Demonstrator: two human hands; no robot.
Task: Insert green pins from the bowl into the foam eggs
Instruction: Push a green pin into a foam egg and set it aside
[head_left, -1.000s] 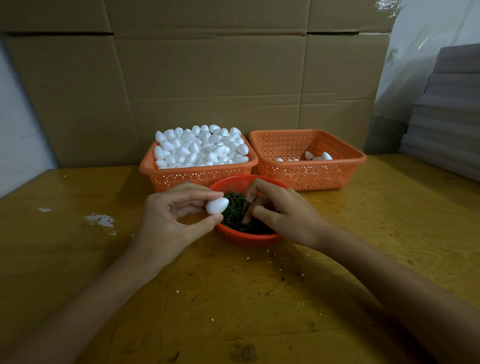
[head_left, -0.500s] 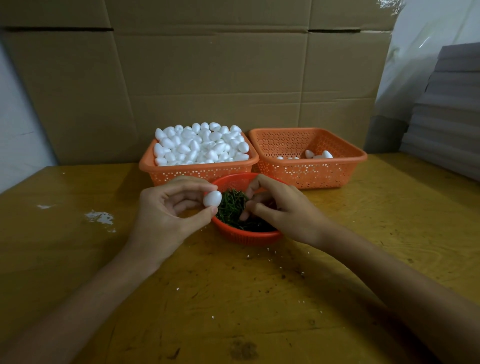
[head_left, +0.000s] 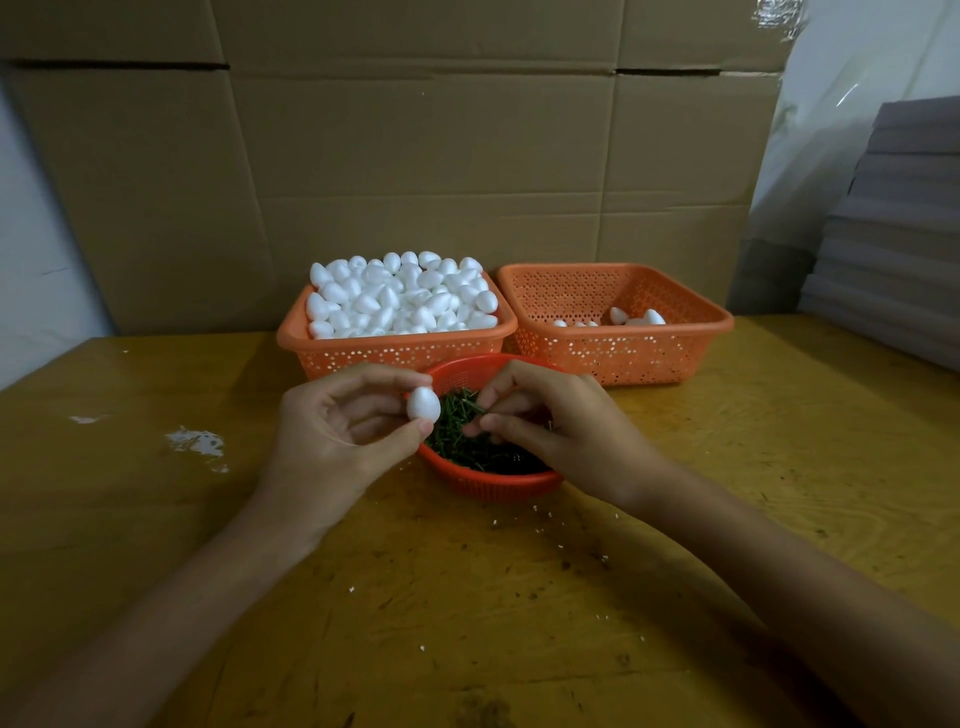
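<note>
Just right of the left hand (head_left: 332, 441) pinching 1 foam egg (head_left: 423, 404), the right hand (head_left: 561, 431) has risen off the green pins (head_left: 457, 441), fingertips pressed together, pin unclear.

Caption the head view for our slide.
Left hand holds a foam egg while right hand pinches green pins in the bowl.

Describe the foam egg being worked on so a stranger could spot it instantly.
On the yellow wooden table, find the round red bowl of green pins. At its left rim, the left hand pinches one white foam egg. Unlike the loose eggs in the orange baskets behind, it alone is held up.
</note>
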